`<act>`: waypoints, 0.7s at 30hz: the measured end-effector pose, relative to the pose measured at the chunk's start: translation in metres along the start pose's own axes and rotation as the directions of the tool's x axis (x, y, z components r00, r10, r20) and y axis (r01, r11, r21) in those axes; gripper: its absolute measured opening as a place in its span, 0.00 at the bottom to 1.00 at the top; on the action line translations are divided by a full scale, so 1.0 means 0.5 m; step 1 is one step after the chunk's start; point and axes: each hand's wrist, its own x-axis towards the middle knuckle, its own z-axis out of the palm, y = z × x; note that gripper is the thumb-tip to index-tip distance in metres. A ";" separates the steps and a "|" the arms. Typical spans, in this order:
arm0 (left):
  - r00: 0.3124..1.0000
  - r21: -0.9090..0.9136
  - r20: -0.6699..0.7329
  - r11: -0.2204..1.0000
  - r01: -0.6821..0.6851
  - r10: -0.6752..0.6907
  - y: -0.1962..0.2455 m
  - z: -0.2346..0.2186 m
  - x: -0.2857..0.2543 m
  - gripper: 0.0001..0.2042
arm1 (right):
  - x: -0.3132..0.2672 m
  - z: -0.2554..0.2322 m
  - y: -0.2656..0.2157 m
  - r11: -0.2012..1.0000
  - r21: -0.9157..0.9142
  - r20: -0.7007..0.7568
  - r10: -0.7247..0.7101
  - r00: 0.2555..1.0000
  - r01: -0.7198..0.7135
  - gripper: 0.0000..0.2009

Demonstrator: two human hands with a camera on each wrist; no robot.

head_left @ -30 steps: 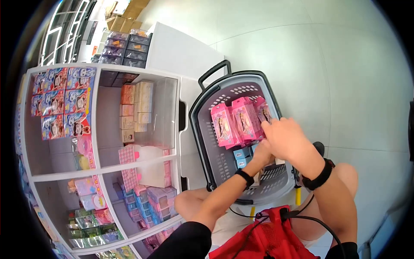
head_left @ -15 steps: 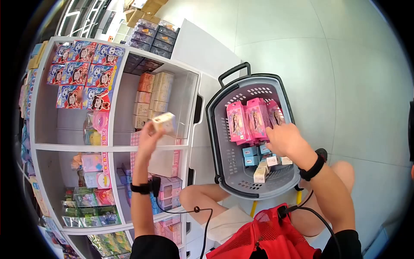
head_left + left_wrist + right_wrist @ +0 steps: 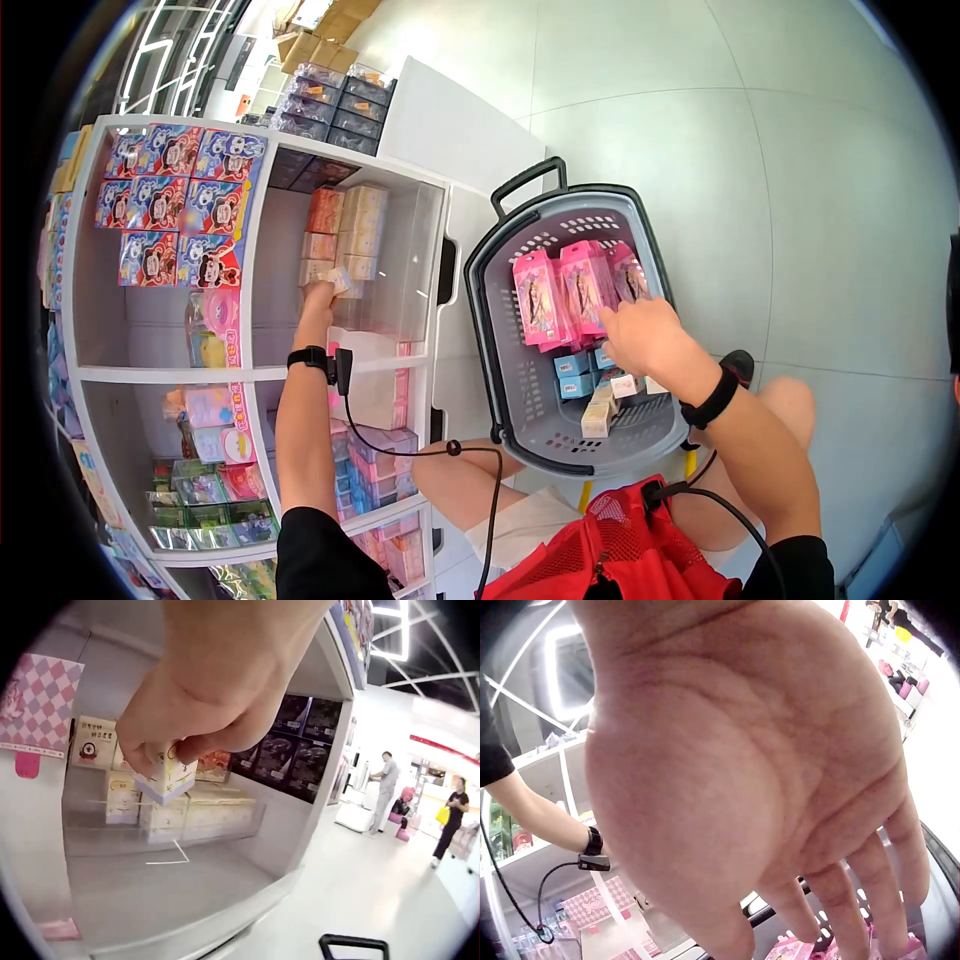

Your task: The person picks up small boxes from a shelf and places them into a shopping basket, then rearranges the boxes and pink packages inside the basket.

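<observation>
My left hand (image 3: 318,297) is inside a white shelf compartment, pinching a small cream box (image 3: 171,774) between thumb and fingers. In the left wrist view that box is close over stacked cream boxes (image 3: 217,817). My right hand (image 3: 648,342) hovers over the grey shopping basket (image 3: 535,415), its fingers relaxed in the right wrist view (image 3: 847,907) and nothing held. Below it lie pink doll-like packages (image 3: 541,300), small blue boxes (image 3: 574,386) and several cream boxes (image 3: 597,418).
A clear plastic panel (image 3: 408,270) fronts the compartment. Neighbouring compartments hold red-and-blue boxes (image 3: 158,202) and green packs (image 3: 205,485). The basket's black handle (image 3: 528,180) stands up at its far end. Two people, one in grey (image 3: 386,791), are farther off in the shop.
My left hand has left the basket with a cream box and reached into the shelf compartment, down to the stacked boxes. My right hand stays over the basket.
</observation>
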 end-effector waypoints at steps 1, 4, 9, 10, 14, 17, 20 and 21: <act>1.000 0.000 0.001 1.000 0.004 -0.004 -0.017 -0.003 0.025 0.32 | 0.002 0.001 0.002 1.000 -0.002 -0.007 -0.002 1.000 0.002 0.18; 0.977 0.084 -0.212 0.995 0.057 -0.038 -0.065 -0.007 0.115 0.20 | -0.002 -0.016 0.005 1.000 -0.011 0.029 0.003 1.000 -0.003 0.19; 0.906 0.438 -0.423 0.875 0.205 0.000 -0.094 0.012 0.131 0.24 | 0.005 -0.012 0.013 0.998 -0.055 0.097 0.019 0.995 -0.014 0.16; 0.916 0.474 -0.400 0.853 0.219 -0.013 -0.093 0.018 0.121 0.24 | 0.008 -0.009 0.015 0.997 -0.067 0.092 0.032 0.995 -0.025 0.16; 0.976 0.409 -0.199 0.897 0.168 -0.092 -0.075 0.040 0.089 0.23 | 0.020 -0.005 0.015 0.997 -0.065 0.104 0.044 0.994 -0.037 0.17; 0.994 0.215 -0.062 0.971 0.103 -0.092 -0.053 0.069 0.037 0.21 | 0.023 -0.006 0.013 0.997 -0.073 0.115 0.037 0.993 -0.029 0.18; 0.997 0.239 -0.059 0.970 -0.032 0.048 -0.145 0.044 0.157 0.20 | 0.029 -0.002 0.010 0.997 -0.080 0.136 0.031 0.990 -0.020 0.18; 0.987 0.348 -0.067 0.930 -0.116 0.148 -0.181 0.032 0.201 0.20 | 0.030 0.000 0.011 0.996 -0.083 0.129 0.031 0.991 -0.020 0.18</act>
